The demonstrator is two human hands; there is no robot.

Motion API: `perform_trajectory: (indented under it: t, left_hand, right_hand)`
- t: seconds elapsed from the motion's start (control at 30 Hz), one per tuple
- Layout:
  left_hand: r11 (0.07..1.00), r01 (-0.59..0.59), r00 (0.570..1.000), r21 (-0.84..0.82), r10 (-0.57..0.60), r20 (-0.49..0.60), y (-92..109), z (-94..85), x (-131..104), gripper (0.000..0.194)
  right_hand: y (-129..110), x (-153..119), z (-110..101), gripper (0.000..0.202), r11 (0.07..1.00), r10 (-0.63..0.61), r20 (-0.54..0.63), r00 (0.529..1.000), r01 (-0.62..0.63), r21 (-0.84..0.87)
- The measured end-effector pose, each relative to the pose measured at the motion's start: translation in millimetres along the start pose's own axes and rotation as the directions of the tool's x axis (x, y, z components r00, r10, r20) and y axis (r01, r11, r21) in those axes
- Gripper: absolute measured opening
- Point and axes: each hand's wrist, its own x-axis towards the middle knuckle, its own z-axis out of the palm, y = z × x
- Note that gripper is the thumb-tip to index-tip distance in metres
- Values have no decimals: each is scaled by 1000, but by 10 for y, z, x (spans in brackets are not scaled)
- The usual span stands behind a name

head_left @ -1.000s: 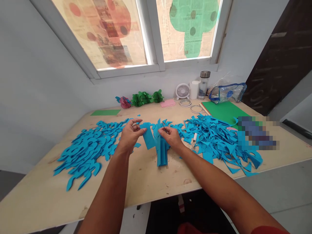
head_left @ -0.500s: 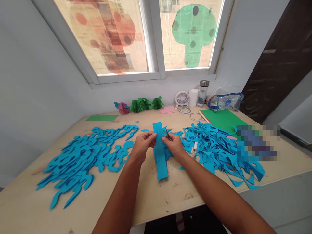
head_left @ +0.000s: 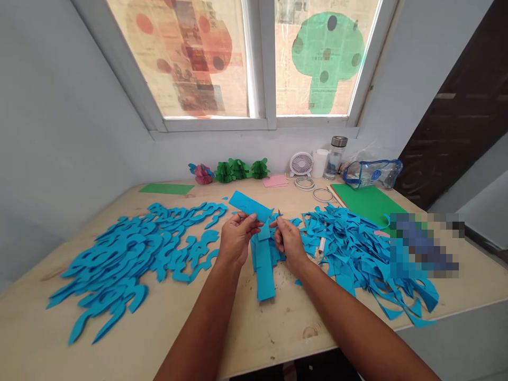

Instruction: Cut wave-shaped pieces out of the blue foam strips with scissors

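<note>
My left hand pinches a blue paper strip between thumb and fingers. The strip slants from upper left down toward the right, with faint curved lines on it. Close beside its right end, my right hand is closed on scissors; only a short dark tip shows above the fingers. Beneath both hands, another blue paper strip lies lengthwise on the table among smaller blue pieces. Left of my hands spreads a pile of wavy blue cut-outs. Blue paper scraps are heaped on the right.
A white pen-like tool lies by the scraps. Along the wall stand green paper ornaments, a small fan, a glass bottle and a clear pouch. Tape rolls and green sheets lie in front.
The held strip has swung from nearly upright to a slant, its top now farther left, uncovering the strip on the table. My right hand has moved slightly right, away from the paper.
</note>
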Motion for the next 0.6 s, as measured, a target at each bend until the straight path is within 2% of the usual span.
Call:
perform_trajectory:
  t: [0.13,0.27,0.6]
  left_hand:
    - [990,49,999,-132,-49,4,-87,22,-17,38]
    - [976,52,999,-212,-49,19,-131,45,-49,34]
    - [988,-42,998,-151,48,36,-74,95,-140,24]
  right_hand:
    - [-3,-48,39,47,1000,22,47,999,-23,19]
    - [-2,-69,68,50,999,40,79,996,-42,25]
    - [-23,-84,73,47,997,79,130,988,-81,12]
